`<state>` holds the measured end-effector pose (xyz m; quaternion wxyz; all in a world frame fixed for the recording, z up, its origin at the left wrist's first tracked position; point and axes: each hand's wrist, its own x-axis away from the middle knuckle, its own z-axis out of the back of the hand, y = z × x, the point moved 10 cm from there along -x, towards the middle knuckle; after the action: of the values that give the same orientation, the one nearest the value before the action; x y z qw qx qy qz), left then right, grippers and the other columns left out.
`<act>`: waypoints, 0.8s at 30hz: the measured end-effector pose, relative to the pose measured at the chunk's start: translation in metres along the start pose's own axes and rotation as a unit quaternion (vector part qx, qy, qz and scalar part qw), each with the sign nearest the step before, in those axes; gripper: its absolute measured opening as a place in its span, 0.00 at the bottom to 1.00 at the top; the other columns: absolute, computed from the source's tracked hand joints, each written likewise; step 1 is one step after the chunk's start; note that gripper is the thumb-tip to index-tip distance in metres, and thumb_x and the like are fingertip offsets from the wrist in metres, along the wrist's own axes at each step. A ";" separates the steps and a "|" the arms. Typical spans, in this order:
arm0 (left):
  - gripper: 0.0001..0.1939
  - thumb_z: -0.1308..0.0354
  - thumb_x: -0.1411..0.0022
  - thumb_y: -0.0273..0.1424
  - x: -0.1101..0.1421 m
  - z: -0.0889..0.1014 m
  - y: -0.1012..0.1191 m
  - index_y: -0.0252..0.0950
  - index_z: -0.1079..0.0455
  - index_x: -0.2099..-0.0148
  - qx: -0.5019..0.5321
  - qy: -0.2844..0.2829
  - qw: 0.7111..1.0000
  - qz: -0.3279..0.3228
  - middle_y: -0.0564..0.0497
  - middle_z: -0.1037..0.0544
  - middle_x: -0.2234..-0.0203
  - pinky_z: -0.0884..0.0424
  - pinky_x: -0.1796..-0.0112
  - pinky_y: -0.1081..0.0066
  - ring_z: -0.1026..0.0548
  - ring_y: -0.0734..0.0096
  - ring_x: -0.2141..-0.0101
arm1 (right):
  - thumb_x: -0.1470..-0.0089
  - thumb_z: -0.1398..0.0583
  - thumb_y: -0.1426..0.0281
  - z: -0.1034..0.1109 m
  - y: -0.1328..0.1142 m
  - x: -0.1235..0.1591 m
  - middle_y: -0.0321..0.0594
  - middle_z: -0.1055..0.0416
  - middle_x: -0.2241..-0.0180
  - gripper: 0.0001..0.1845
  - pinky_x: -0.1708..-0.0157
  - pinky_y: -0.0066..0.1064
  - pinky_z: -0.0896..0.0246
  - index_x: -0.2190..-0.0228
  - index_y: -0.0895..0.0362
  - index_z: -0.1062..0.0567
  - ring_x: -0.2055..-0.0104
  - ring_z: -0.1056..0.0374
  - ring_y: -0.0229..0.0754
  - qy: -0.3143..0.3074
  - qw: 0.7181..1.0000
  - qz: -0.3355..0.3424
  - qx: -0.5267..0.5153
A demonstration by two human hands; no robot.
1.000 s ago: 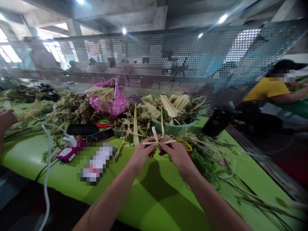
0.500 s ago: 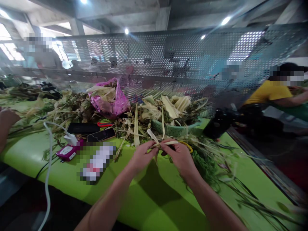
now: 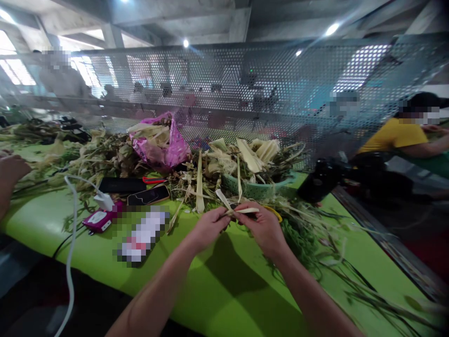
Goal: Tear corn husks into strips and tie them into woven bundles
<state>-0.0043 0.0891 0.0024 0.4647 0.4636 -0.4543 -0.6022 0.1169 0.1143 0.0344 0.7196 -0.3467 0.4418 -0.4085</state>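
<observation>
My left hand (image 3: 210, 228) and my right hand (image 3: 261, 228) meet above the green table (image 3: 196, 299), fingertips almost touching. Both are closed in a pinch on pale dried husk strips (image 3: 224, 199). One strip sticks up to the left between the hands, and a pale end lies across my right fingers. The crossing point is partly hidden by my fingertips. Just beyond stands a green basket (image 3: 257, 189) heaped with dried husks (image 3: 250, 154). A long flat husk strip (image 3: 199, 185) leans upright left of it.
Behind the pile of dried plant stuff (image 3: 108, 157) runs a perforated metal screen (image 3: 224, 98). A pink plastic bag (image 3: 175, 150), a phone (image 3: 148, 195), a purple power strip (image 3: 101, 220) with a white cable (image 3: 70, 243), and a black camera (image 3: 317, 180) are around. Another person's hand (image 3: 12, 173) is at left.
My right fingers have closed further over the strip's end, and a dangling piece beneath the hands no longer shows. Both hands stay in nearly the same place.
</observation>
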 end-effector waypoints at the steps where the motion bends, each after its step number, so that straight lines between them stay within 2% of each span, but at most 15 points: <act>1: 0.09 0.48 0.41 0.34 0.000 -0.002 0.000 0.36 0.35 0.72 0.016 -0.012 1.000 0.002 0.56 0.39 0.79 0.47 0.73 0.73 0.42 0.75 0.75 | 0.50 0.37 0.60 0.001 -0.002 0.000 0.40 0.27 0.70 0.11 0.65 0.34 0.37 0.71 0.55 0.25 0.66 0.32 0.44 0.002 1.000 0.001 0.001; 4: 0.07 0.47 0.42 0.34 0.001 -0.007 0.000 0.35 0.32 0.68 0.071 -0.032 0.997 0.009 0.54 0.36 0.77 0.43 0.71 0.73 0.39 0.74 0.74 | 0.51 0.37 0.60 0.001 -0.006 0.000 0.41 0.27 0.69 0.11 0.65 0.34 0.37 0.71 0.55 0.25 0.66 0.32 0.44 0.002 1.000 0.006 0.005; 9: 0.07 0.46 0.42 0.32 0.003 -0.005 0.003 0.35 0.33 0.63 0.117 -0.010 0.993 0.009 0.51 0.31 0.73 0.39 0.67 0.72 0.34 0.72 0.70 | 0.50 0.38 0.64 -0.005 -0.010 -0.002 0.41 0.26 0.66 0.09 0.60 0.36 0.37 0.66 0.54 0.25 0.63 0.30 0.45 -0.039 0.999 0.028 0.008; 13: 0.12 0.48 0.39 0.39 0.004 -0.004 0.008 0.36 0.36 0.68 0.087 0.005 0.996 0.000 0.54 0.35 0.77 0.43 0.72 0.72 0.39 0.74 0.74 | 0.49 0.39 0.66 -0.006 -0.008 -0.002 0.41 0.26 0.66 0.10 0.62 0.36 0.37 0.63 0.54 0.26 0.64 0.31 0.44 -0.041 0.999 0.017 0.020; 17: 0.17 0.48 0.40 0.46 0.002 -0.004 0.006 0.36 0.38 0.69 0.120 0.014 0.993 -0.008 0.56 0.39 0.78 0.45 0.73 0.72 0.42 0.75 0.76 | 0.51 0.38 0.65 -0.010 -0.001 -0.002 0.38 0.29 0.71 0.14 0.68 0.33 0.37 0.61 0.55 0.28 0.69 0.34 0.42 -0.043 0.998 -0.018 -0.031; 20: 0.18 0.45 0.42 0.46 0.001 -0.002 0.000 0.36 0.36 0.69 0.159 0.034 0.987 -0.004 0.56 0.40 0.79 0.46 0.74 0.73 0.43 0.76 0.77 | 0.53 0.37 0.64 -0.015 0.001 -0.003 0.37 0.30 0.72 0.14 0.70 0.32 0.37 0.64 0.55 0.29 0.71 0.35 0.40 -0.056 0.994 -0.026 -0.090; 24: 0.16 0.43 0.44 0.45 0.002 0.002 -0.001 0.35 0.35 0.70 0.195 0.057 0.979 -0.002 0.57 0.41 0.81 0.46 0.74 0.73 0.44 0.77 0.78 | 0.53 0.36 0.63 -0.017 0.001 -0.004 0.36 0.30 0.73 0.13 0.71 0.32 0.37 0.66 0.55 0.28 0.73 0.35 0.39 -0.070 0.991 -0.030 -0.108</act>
<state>-0.0066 0.0871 0.0015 0.3895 0.5795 -0.5348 -0.4758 0.1004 0.1158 0.0290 0.6943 -0.4634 0.4214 -0.3545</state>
